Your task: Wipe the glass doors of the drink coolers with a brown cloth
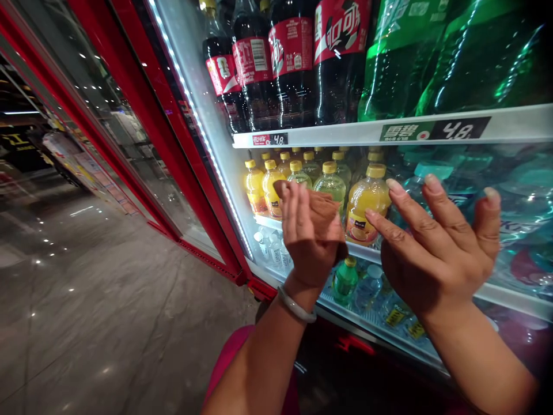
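My left hand [309, 236], with a pale bangle [297, 305] on the wrist, is closed on a folded brown cloth [320, 212]. Part of the cloth is hidden behind the fingers. To its right, my right hand [436, 248] is raised with its fingers spread and nothing in it. Beyond both hands stand several yellow-capped juice bottles [368, 196] on the middle shelf of a lit drinks fridge. The right hand's fingertips overlap a bottle with a teal cap [433, 170] in the picture; I cannot tell whether they touch it.
Cola bottles [292, 63] and large green bottles [401, 63] fill the shelf above, whose white edge [337, 136] carries price tags. Small bottles [345, 279] stand on the bottom shelf. A red-framed glass door [142, 115] stands at the left over a shiny grey floor [99, 311].
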Demonstrator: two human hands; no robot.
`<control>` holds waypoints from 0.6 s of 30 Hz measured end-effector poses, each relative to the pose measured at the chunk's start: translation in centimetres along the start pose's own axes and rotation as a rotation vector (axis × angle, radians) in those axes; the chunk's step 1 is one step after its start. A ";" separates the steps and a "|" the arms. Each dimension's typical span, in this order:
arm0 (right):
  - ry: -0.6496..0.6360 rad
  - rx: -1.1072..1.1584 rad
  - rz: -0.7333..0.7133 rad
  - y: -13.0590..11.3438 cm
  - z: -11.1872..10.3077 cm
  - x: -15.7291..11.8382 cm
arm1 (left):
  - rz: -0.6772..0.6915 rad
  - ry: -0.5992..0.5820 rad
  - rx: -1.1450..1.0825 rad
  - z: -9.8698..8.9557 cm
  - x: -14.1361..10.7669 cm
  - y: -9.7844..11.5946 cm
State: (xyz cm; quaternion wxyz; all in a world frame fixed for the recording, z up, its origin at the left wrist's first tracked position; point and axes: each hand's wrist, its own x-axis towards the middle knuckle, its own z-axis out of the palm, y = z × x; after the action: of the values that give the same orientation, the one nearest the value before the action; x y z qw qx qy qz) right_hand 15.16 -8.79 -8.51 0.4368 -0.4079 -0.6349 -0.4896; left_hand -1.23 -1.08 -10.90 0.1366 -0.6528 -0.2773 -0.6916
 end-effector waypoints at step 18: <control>0.092 0.012 -0.036 0.5 0.7 -0.1 | 0.230 -0.186 -0.024 0.1 -2.0 1.1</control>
State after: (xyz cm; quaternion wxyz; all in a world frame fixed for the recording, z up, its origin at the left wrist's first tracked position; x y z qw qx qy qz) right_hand 15.59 -8.03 -8.61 0.4592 -0.3709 -0.6243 -0.5117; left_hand -0.31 -2.22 -12.59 0.1811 -0.7430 -0.2039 -0.6112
